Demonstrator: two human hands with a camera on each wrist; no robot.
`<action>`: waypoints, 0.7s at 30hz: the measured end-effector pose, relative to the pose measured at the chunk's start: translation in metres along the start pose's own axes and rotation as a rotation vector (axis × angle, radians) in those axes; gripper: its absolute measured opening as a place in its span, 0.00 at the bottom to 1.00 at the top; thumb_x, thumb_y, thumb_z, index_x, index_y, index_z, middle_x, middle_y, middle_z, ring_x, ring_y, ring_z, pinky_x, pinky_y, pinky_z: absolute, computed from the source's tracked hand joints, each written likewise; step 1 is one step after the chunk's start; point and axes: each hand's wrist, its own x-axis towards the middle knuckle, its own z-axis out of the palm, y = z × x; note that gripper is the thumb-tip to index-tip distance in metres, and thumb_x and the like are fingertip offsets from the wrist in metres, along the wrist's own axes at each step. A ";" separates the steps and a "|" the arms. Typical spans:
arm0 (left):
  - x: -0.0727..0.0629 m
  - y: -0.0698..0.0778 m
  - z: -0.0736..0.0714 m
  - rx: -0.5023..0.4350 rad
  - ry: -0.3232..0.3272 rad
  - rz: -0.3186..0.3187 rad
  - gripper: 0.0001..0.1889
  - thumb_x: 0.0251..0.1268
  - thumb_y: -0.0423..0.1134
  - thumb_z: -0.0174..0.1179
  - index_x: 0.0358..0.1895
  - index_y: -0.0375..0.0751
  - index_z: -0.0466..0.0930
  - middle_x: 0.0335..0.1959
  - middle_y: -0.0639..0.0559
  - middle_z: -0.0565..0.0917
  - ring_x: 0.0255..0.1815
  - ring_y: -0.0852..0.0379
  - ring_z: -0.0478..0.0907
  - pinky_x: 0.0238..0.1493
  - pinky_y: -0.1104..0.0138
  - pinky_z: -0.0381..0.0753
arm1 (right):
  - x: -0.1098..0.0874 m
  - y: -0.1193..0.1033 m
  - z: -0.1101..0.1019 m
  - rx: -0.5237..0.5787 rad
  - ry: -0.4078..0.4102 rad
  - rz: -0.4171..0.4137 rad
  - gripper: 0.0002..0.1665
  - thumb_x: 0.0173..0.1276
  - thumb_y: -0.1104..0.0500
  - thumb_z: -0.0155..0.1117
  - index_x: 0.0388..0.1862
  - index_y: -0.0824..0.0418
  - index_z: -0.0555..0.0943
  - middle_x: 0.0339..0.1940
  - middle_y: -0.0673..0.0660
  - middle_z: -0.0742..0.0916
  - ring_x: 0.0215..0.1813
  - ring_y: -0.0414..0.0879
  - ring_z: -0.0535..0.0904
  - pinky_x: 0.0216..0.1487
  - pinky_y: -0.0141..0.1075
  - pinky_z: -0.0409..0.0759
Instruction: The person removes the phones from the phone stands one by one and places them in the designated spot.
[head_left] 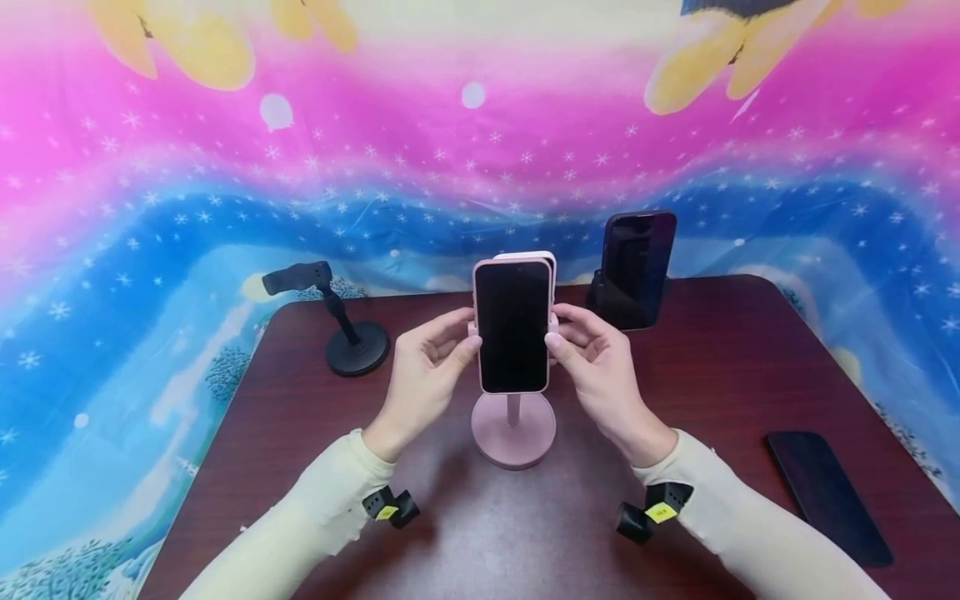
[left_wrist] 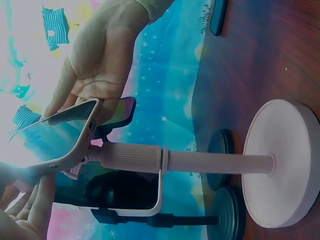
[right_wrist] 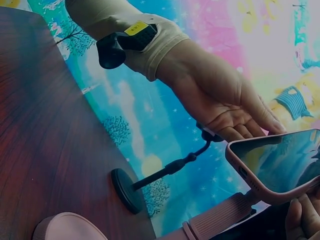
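Observation:
A phone in a pink case (head_left: 513,325) stands upright, dark screen toward me, at the head of a pink phone stand (head_left: 513,429). My left hand (head_left: 423,371) pinches its left edge, by the stand's clamp, and my right hand (head_left: 603,371) pinches the right edge. Both thumbs lie at the front rim; the other fingers reach behind and are partly hidden. A white-edged dark panel (left_wrist: 115,192) shows behind the phone in the left wrist view. In the right wrist view, the phone (right_wrist: 280,162) is tilted above the pink stand's ribbed neck (right_wrist: 225,215).
A black phone stand (head_left: 357,348) with a bare clamp is at the back left of the brown table (head_left: 315,467). At the back right, a dark phone (head_left: 639,268) is propped upright. Another black phone (head_left: 828,497) lies flat at the right. A printed cloth (head_left: 420,183) hangs behind.

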 end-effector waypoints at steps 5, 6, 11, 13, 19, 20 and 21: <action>0.001 0.000 0.000 0.004 -0.066 -0.019 0.22 0.72 0.26 0.57 0.67 0.25 0.72 0.58 0.30 0.83 0.49 0.71 0.83 0.53 0.71 0.86 | 0.000 0.001 0.001 -0.016 -0.001 -0.009 0.21 0.70 0.75 0.59 0.60 0.61 0.79 0.37 0.43 0.89 0.33 0.36 0.85 0.41 0.29 0.87; 0.000 0.000 0.000 0.013 -0.075 -0.022 0.22 0.73 0.27 0.56 0.68 0.25 0.71 0.59 0.31 0.83 0.49 0.71 0.82 0.53 0.71 0.85 | -0.001 0.001 0.001 -0.019 0.000 -0.009 0.21 0.70 0.75 0.59 0.60 0.63 0.78 0.36 0.43 0.89 0.33 0.36 0.85 0.41 0.29 0.87; 0.000 0.001 0.001 0.051 -0.089 -0.024 0.23 0.75 0.28 0.55 0.70 0.26 0.69 0.58 0.31 0.83 0.46 0.71 0.82 0.51 0.71 0.86 | -0.001 0.000 0.002 -0.019 0.001 -0.010 0.21 0.71 0.75 0.59 0.61 0.64 0.78 0.36 0.43 0.88 0.34 0.36 0.85 0.40 0.29 0.87; 0.000 0.002 0.001 0.053 -0.091 -0.019 0.23 0.75 0.29 0.54 0.70 0.26 0.69 0.60 0.32 0.82 0.47 0.70 0.83 0.51 0.68 0.87 | 0.000 0.000 0.002 -0.023 -0.001 -0.010 0.21 0.71 0.75 0.59 0.61 0.64 0.78 0.37 0.43 0.88 0.34 0.36 0.85 0.41 0.29 0.87; 0.000 0.003 0.000 0.067 -0.100 0.000 0.23 0.75 0.29 0.55 0.70 0.28 0.70 0.64 0.35 0.81 0.51 0.57 0.85 0.52 0.64 0.88 | 0.001 -0.006 0.001 -0.108 -0.019 0.016 0.22 0.72 0.73 0.59 0.64 0.71 0.75 0.38 0.39 0.87 0.40 0.34 0.83 0.46 0.25 0.85; 0.000 0.003 0.000 0.073 -0.099 0.001 0.23 0.75 0.29 0.55 0.70 0.28 0.70 0.63 0.35 0.81 0.52 0.55 0.86 0.53 0.64 0.88 | 0.001 -0.008 0.000 -0.130 -0.026 0.027 0.22 0.72 0.72 0.59 0.64 0.71 0.74 0.39 0.38 0.87 0.42 0.33 0.83 0.47 0.24 0.84; 0.000 0.003 0.000 0.075 -0.099 0.001 0.23 0.75 0.29 0.55 0.70 0.28 0.70 0.63 0.35 0.81 0.53 0.52 0.86 0.53 0.64 0.88 | 0.002 -0.010 0.000 -0.156 -0.033 0.036 0.22 0.73 0.71 0.59 0.64 0.71 0.74 0.40 0.36 0.87 0.44 0.33 0.82 0.49 0.23 0.83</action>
